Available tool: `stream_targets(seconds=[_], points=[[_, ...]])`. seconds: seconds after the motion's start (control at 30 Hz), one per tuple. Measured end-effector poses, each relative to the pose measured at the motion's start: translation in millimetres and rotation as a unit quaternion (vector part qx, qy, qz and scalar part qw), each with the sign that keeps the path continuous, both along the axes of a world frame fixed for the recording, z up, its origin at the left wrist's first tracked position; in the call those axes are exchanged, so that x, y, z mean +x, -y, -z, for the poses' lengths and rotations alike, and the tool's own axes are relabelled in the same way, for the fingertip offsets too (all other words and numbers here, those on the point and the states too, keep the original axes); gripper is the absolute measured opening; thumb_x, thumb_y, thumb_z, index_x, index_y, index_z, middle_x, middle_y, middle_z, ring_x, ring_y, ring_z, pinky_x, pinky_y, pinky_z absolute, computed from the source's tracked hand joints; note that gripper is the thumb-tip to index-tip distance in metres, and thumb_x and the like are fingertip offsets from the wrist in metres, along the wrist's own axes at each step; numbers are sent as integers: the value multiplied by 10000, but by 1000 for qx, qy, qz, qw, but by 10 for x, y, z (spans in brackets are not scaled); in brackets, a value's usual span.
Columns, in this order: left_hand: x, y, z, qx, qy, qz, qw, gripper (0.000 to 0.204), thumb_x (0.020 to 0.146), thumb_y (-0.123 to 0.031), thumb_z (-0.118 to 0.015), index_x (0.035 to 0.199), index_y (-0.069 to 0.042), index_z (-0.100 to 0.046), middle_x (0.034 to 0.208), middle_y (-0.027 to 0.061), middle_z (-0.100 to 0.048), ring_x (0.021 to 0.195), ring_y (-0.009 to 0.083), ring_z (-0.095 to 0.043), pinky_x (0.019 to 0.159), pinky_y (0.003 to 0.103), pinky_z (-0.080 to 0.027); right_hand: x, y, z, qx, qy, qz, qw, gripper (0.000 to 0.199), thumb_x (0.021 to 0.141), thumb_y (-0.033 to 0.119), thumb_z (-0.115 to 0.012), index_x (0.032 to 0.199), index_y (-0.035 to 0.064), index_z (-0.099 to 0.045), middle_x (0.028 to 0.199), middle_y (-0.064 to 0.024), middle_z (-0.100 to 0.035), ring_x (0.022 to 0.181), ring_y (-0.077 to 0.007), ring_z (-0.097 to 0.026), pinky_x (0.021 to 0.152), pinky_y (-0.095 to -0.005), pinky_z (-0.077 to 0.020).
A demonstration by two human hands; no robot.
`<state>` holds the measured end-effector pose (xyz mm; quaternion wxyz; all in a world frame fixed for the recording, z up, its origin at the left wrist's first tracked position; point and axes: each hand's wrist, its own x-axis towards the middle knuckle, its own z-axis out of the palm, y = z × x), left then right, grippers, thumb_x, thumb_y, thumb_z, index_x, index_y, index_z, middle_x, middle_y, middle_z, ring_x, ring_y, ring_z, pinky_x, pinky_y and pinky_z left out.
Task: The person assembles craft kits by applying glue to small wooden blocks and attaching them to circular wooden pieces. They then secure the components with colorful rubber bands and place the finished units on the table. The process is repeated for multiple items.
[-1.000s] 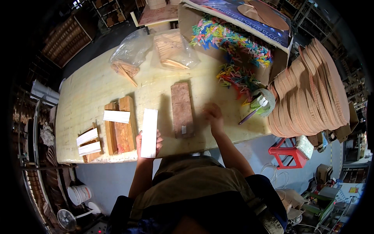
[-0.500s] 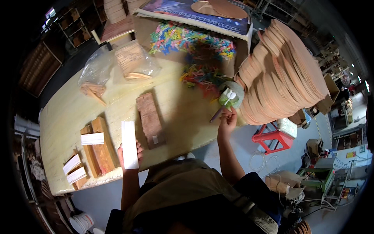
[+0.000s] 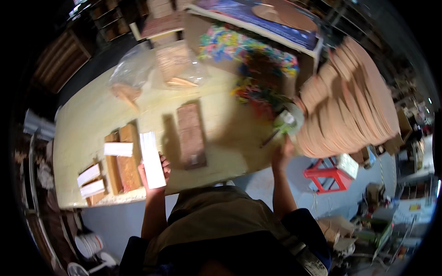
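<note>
My left hand (image 3: 165, 168) is closed around a stack of long white strips (image 3: 152, 160), held upright over the table's near side. Just left of it lies a wooden frame of orange-brown bars (image 3: 130, 156), with a white strip bundle (image 3: 118, 149) across it. To its right is a reddish-brown block (image 3: 191, 136). My right hand (image 3: 282, 154), smeared by motion, is at the near edge of a round greyish dish (image 3: 298, 120) with something green and white in it. A dark thin stick (image 3: 269, 139) lies beside that hand. Whether its fingers hold anything is unclear.
Tall stacks of thin tan wooden plates (image 3: 350, 106) stand at the right. An open box (image 3: 258, 28) behind spills colourful small pieces (image 3: 258, 53). Plastic bags of wooden pieces (image 3: 172, 62) lie at the back left. A red stool (image 3: 328, 175) stands right of the table.
The whole view has shifted, with the table sliding right in the picture. My left hand has carried the white strips leftward, nearer the wooden frame. My right hand stays by the dish, now blurred.
</note>
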<state>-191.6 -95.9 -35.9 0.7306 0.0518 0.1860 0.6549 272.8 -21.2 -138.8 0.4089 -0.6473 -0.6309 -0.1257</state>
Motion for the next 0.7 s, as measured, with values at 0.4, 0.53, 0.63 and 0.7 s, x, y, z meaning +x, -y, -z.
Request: stream_targets(seconds=[0.4,0.53,0.63,0.7], points=[[-911,614,19,35,-18,-327,944,590,679,-244,-628,1202,0,-504,1154,191,-567,1050,342,-549,982,464,-414,-179,164,-232,-14,-207,48,977,502,828,-20,-580,1314,53,-475,1192,-128,-547,952,-222,-563,709,-296,-503],[-1180,495,-48,52,-31,-323,944,620,649,-194,-650,1222,-20,-488,1203,160,-566,1151,309,-513,1027,439,-377,-337,33,-304,-42,-238,27,970,464,849,3,-578,1302,37,-478,1159,-116,-550,943,-207,-563,708,-275,-504],[-1302,378,240,56,11,-332,942,595,645,-134,-630,1210,-8,-493,1214,167,-564,1169,309,-504,1045,439,-357,-449,-56,-253,-44,-283,-23,958,439,863,14,-572,1292,26,-481,1135,-102,-547,923,-187,-559,701,-272,-497],[-1298,330,375,54,51,-347,935,580,645,-109,-621,1198,7,-494,1210,170,-566,1170,309,-503,1053,438,-348,-511,-38,-277,-56,-310,-46,948,413,873,23,-566,1279,18,-491,1107,-88,-549,901,-163,-551,691,-273,-484]])
